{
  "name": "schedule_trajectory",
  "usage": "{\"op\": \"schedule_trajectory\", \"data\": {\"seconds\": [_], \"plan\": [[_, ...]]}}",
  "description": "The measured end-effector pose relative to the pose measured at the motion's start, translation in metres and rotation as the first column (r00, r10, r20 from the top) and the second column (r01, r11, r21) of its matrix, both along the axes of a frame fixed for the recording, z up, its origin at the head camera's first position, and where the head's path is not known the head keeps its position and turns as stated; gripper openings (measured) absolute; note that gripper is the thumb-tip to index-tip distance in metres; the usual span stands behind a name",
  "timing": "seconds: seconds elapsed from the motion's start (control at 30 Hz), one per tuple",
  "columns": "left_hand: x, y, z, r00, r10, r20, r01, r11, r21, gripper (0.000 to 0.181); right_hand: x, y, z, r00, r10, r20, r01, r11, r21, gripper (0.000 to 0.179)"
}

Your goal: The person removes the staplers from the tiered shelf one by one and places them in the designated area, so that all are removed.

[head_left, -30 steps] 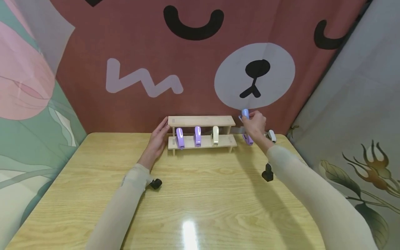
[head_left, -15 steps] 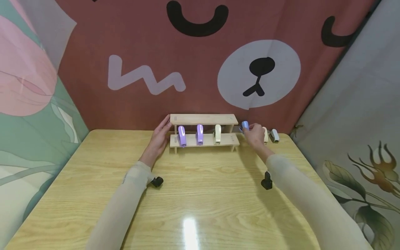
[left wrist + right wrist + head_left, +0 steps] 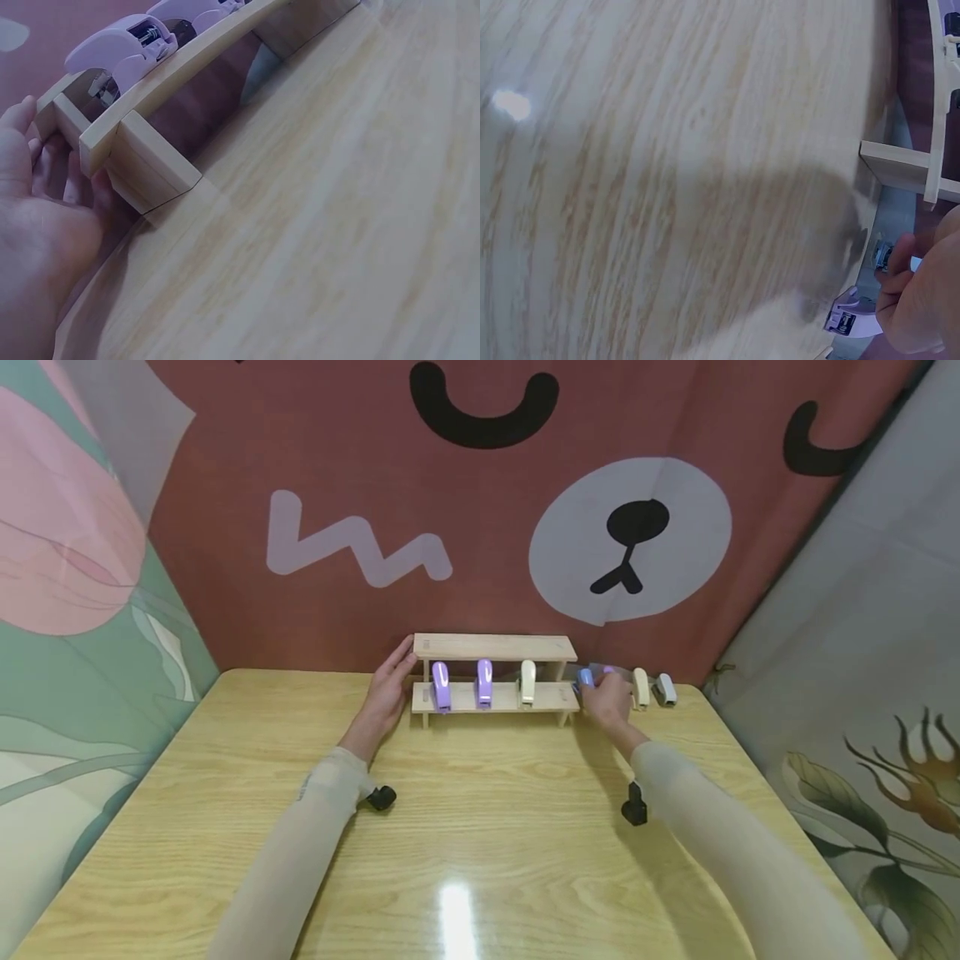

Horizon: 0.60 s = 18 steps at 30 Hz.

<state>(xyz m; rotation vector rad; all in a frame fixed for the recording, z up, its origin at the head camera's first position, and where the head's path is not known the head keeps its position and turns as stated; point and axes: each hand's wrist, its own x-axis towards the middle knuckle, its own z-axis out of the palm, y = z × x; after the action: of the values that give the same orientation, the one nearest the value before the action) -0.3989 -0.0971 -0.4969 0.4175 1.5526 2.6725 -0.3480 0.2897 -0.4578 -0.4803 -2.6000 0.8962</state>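
A two-tier wooden stand (image 3: 495,647) stands at the back of the table. On its lower shelf are two purple staplers (image 3: 441,687) (image 3: 483,683) and a cream stapler (image 3: 528,683). My left hand (image 3: 386,697) touches the stand's left end; in the left wrist view its fingers (image 3: 73,184) lie along the outer side. Just right of the stand, my right hand (image 3: 609,700) pinches a blue stapler (image 3: 585,677), low near the table. Beside that hand, another purple stapler (image 3: 853,319) shows in the right wrist view, partly hidden in the head view.
Right of my right hand stand a cream stapler (image 3: 640,688) and a grey-white stapler (image 3: 664,690) near the table's back edge. A reddish-brown curtain (image 3: 360,610) with a bear print hangs directly behind. The wood-grain table (image 3: 480,818) spreads out in front.
My right hand has lowered the blue stapler from above the table to beside the stand's right end. The left hand stays at the stand; the head view has shifted slightly.
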Motion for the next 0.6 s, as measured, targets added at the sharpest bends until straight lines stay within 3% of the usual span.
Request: {"op": "schedule_trajectory", "data": {"seconds": [0.27,0.6], "plan": [[0.0,0.003,0.001,0.999,0.044,0.001,-0.044,0.999,0.019,0.052,0.003,0.001,-0.006,0.999,0.025,-0.034,-0.025,1.0,-0.007,0.022],[0.002,0.004,0.001,0.999,0.047,0.015,-0.047,0.999,0.021,0.052,0.002,0.002,-0.014,0.999,0.027,-0.043,-0.025,0.999,0.025,0.022]]}}
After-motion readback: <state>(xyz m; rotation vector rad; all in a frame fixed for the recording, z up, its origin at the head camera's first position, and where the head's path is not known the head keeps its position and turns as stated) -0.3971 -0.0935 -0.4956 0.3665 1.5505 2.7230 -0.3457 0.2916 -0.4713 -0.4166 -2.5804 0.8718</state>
